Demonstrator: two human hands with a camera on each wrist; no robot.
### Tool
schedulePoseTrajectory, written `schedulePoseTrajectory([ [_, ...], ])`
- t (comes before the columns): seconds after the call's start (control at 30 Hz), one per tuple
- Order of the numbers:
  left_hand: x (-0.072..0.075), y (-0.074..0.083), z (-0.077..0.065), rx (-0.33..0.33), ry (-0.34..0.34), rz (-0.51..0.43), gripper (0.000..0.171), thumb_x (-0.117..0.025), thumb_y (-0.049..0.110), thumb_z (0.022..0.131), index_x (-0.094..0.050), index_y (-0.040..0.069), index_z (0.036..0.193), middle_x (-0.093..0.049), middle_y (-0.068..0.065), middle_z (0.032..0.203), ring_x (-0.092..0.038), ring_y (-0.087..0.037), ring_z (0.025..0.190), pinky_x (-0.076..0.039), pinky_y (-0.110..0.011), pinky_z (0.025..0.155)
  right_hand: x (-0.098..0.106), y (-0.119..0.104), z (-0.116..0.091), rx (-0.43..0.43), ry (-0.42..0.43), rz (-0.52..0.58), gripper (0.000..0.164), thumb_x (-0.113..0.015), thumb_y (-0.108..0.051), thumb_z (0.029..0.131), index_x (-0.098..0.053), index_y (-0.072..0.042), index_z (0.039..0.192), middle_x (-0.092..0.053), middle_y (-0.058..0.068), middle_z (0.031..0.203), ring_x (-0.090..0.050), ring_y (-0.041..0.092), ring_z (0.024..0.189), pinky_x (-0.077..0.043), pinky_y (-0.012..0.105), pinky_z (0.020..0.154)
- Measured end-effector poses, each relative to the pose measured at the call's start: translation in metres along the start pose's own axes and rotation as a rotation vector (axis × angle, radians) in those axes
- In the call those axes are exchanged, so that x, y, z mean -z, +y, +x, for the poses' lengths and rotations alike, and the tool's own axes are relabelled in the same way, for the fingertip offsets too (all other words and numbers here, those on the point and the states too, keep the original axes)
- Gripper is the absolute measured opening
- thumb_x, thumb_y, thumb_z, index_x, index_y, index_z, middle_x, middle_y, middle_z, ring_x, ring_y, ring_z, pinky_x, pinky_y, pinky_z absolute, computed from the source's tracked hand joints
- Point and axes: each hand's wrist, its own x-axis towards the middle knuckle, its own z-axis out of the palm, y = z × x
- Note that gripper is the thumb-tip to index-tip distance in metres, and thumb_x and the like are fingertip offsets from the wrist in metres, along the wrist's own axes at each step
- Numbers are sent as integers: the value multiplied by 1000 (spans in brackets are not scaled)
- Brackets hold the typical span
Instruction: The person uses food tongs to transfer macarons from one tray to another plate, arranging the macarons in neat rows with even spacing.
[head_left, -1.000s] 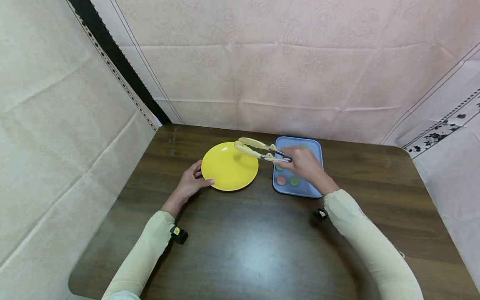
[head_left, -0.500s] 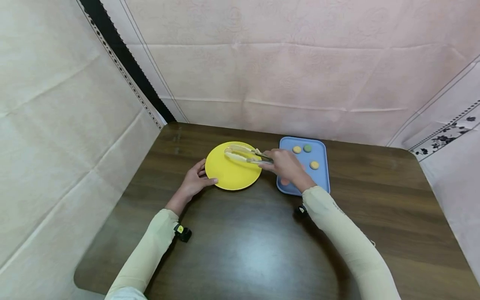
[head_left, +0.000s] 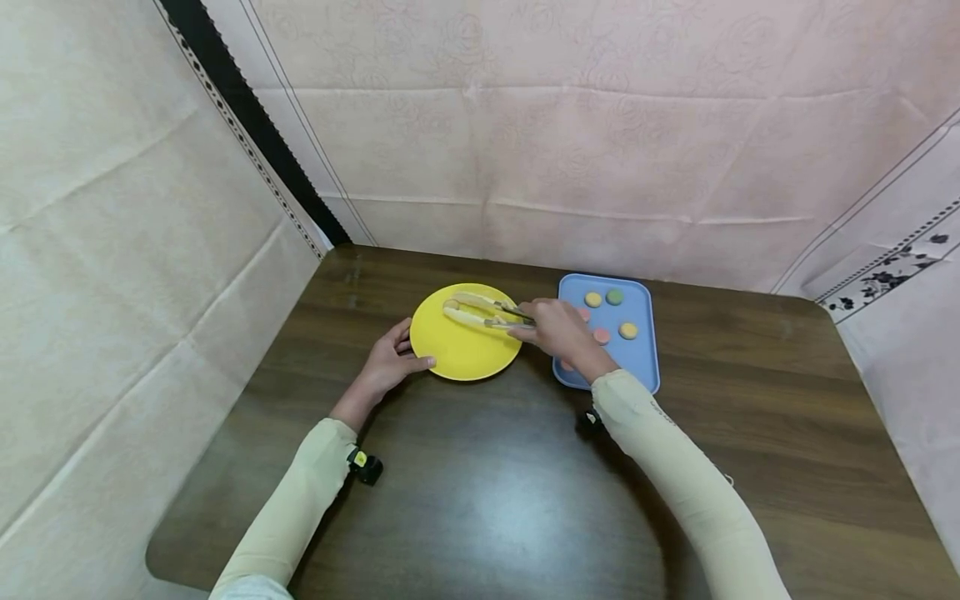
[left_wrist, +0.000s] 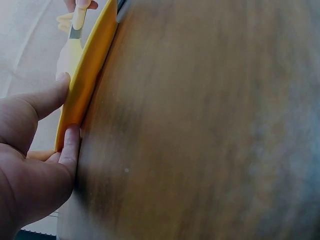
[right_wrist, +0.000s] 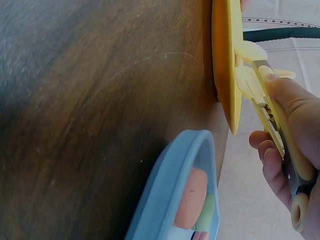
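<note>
My left hand [head_left: 386,362] holds a round yellow plate [head_left: 465,358] by its left rim, with the thumb on top and fingers at the underside in the left wrist view. My right hand [head_left: 558,329] grips a pair of kitchen tongs [head_left: 468,318] with pale yellow tips and metal arms. The tips hang close over the plate's upper half, pointing left. A small pale yellow round piece [head_left: 452,305] shows at the tips in the head view; in the right wrist view the tongs [right_wrist: 260,82] lean against the plate's face.
A blue tray [head_left: 636,364] stands right of the plate, partly under my right forearm. On it lie several small round pieces, among them a yellow one [head_left: 627,331], a green one [head_left: 615,297] and a pink one [head_left: 602,336]. Patterned cloth [head_left: 525,167] hangs behind the brown table [head_left: 480,467].
My right hand has moved the tongs left and lower over the plate, uncovering more pieces on the tray. My left hand keeps its hold on the rim.
</note>
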Motion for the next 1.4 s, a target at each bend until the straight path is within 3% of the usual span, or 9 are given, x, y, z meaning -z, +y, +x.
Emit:
schedulePoseTrajectory([
  [0.27, -2, 0, -1, -19, -3, -11, 99, -83, 5, 86, -20, 6, 163, -42, -17, 156, -50, -33, 136, -55, -26, 95, 11, 2, -11, -66, -4, 23, 57, -71, -48, 95, -69, -6, 133, -73, 13, 104, -64, 21, 75, -56, 39, 65],
  [0.47, -1, 0, 1, -5, 2, 0, 100, -83, 7, 86, -20, 7, 163, -42, -16, 156, -51, -33, 135, -54, -28, 98, 33, 9, -35, -26, 98, 45, 46, -76, -43, 92, -74, -8, 121, -68, 4, 83, -54, 18, 66, -48, 36, 59],
  [0.63, -1, 0, 1, -12, 3, 4, 99, -83, 6, 86, -21, 6, 163, -43, -17, 155, -52, -34, 135, -54, -30, 98, 52, 20, -64, 14, 190, 26, 43, -80, -41, 90, -75, -7, 116, -55, 2, 70, -45, 18, 63, -41, 33, 54],
  [0.77, -2, 0, 1, -13, 8, 1, 98, -83, 5, 85, -23, 7, 163, -45, -16, 154, -52, -33, 134, -55, -28, 96, 65, 30, -91, -15, 226, 8, 48, -82, -37, 88, -74, -2, 120, -69, 10, 82, -49, 19, 64, -44, 35, 56],
  [0.9, -2, 1, -1, -12, 8, 10, 98, -83, 6, 86, -22, 6, 163, -44, -17, 155, -51, -33, 135, -54, -28, 97, 76, 39, -120, -57, 229, -3, 54, -82, -34, 88, -71, 2, 127, -75, 15, 98, -53, 18, 67, -47, 34, 58],
  [1.0, -1, 2, -3, -6, 9, 15, 98, -82, 6, 87, -21, 7, 163, -42, -17, 156, -50, -33, 136, -54, -31, 99, 83, 44, -138, -80, 230, -8, 55, -82, -34, 88, -70, 3, 127, -73, 14, 92, -53, 18, 66, -46, 33, 56],
  [1.17, 0, 4, -4, 0, 11, 20, 97, -82, 7, 88, -20, 9, 164, -40, -15, 158, -48, -32, 139, -53, -35, 101, 92, 53, -165, -100, 246, -55, 54, -84, -33, 86, -72, 2, 124, -73, 16, 97, -61, 22, 72, -53, 43, 62],
  [1.4, -2, 3, -1, 23, -9, 12, 98, -80, 5, 89, -18, 9, 164, -36, -16, 161, -44, -33, 142, -50, -39, 106, 97, 63, -201, -127, 222, -104, 50, -85, -33, 84, -73, -1, 121, -70, 9, 90, -50, 15, 65, -43, 34, 56],
])
